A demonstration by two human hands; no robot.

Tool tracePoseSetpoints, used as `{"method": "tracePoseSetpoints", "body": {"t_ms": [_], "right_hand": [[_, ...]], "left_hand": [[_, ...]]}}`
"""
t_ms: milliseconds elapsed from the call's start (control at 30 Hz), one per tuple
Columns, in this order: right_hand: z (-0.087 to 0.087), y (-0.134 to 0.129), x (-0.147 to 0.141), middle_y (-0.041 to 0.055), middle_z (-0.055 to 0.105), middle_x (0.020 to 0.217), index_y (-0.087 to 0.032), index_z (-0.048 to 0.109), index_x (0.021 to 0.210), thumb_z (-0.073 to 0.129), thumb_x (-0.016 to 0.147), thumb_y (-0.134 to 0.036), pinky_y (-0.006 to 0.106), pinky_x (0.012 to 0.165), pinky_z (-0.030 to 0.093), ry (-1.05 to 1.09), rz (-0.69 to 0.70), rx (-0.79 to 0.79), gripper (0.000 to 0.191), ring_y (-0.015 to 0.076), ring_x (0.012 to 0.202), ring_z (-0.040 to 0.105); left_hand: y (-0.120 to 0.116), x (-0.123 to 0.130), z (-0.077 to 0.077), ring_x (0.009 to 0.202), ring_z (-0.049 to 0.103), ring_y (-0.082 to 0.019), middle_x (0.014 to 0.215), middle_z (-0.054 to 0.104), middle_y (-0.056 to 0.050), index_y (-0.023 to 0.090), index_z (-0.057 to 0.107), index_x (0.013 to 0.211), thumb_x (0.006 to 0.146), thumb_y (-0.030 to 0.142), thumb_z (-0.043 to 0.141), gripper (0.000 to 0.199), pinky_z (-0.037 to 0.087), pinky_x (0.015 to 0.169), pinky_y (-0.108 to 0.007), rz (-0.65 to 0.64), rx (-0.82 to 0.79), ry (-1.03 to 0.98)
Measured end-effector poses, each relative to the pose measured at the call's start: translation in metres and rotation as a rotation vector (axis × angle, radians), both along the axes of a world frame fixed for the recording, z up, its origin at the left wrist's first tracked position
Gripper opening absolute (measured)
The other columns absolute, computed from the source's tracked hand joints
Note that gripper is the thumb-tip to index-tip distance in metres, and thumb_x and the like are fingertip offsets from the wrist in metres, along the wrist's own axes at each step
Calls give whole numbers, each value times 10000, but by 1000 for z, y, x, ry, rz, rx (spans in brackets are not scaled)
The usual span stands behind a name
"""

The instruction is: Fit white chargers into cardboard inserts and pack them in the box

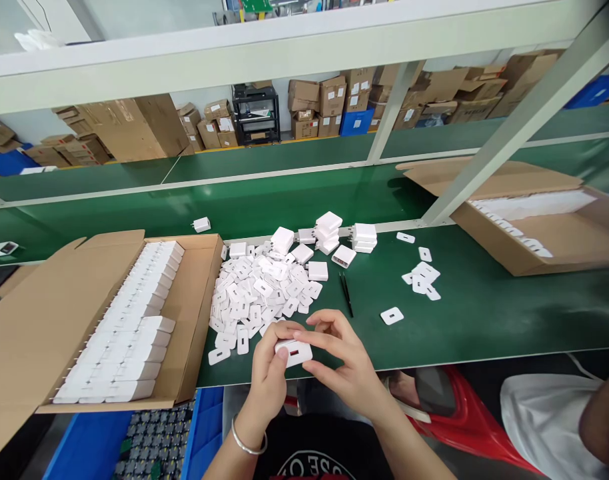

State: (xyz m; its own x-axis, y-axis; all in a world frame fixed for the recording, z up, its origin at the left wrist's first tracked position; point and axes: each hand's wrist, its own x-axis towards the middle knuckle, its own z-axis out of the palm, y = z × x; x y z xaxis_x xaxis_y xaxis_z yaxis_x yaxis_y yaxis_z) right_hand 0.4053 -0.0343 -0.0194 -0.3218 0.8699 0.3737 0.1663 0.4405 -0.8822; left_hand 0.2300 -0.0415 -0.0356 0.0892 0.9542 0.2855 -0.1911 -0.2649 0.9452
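Note:
A white charger (299, 354) with a dark red port in its face is held at the bench's front edge. My left hand (273, 360) is closed around its left side, the thumb on the face. My right hand (342, 360) touches its right end and top with thumb and fingers. Just behind lies a large pile of white faceplates (259, 287) with slots. Black tweezers (345, 295) rest to the right of the pile. Stacked white chargers (327, 232) stand at the back of the pile. One loose faceplate (392, 315) lies right of my hands, with a small group (423, 277) beyond it.
At left, an open carton (199, 320) holds rows of white chargers. Another open carton (524, 263) stands at right. A metal post (509, 120) rises near it. A blue bin (97, 447) with circuit boards sits below left. A person's white sleeve (544, 413) shows at lower right.

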Motion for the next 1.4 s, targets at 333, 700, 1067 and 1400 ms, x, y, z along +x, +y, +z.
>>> {"method": "tracePoseSetpoints", "body": {"t_ms": [333,700,1067,1400], "right_hand": [[-12,-12,-29,13,591,914,-251,543,1292,520,1017,-538,308,705,446,252,-91,-390,398,176,780,518],[-15,-10,-31,61,628,1169,-266,564,1305,582,1012,-476,331,900,514,375,6,-404,362,211,1031,614],[-21,-8,-30,64,590,1131,-282,578,1346,621,970,-521,331,835,514,345,-63,-297,448,217,974,589],[-28,-6,-38,55,564,1066,-276,642,1260,695,913,-556,323,787,509,430,-103,-302,450,218,929,587]], "left_hand": [[-2,6,-3,1052,650,-235,1159,663,-99,235,640,1151,1052,354,450,245,547,831,-362,42,116,-27],[-3,1,-5,1367,452,-320,1446,478,-121,295,618,1262,1052,543,325,437,425,1081,-539,239,205,402],[-4,-2,-11,833,554,-197,964,534,-53,273,640,1271,1072,479,353,406,455,724,-331,157,176,444],[-5,-5,-21,900,553,-234,1035,554,-88,270,643,1321,1072,517,211,556,463,773,-374,102,102,332]]}}
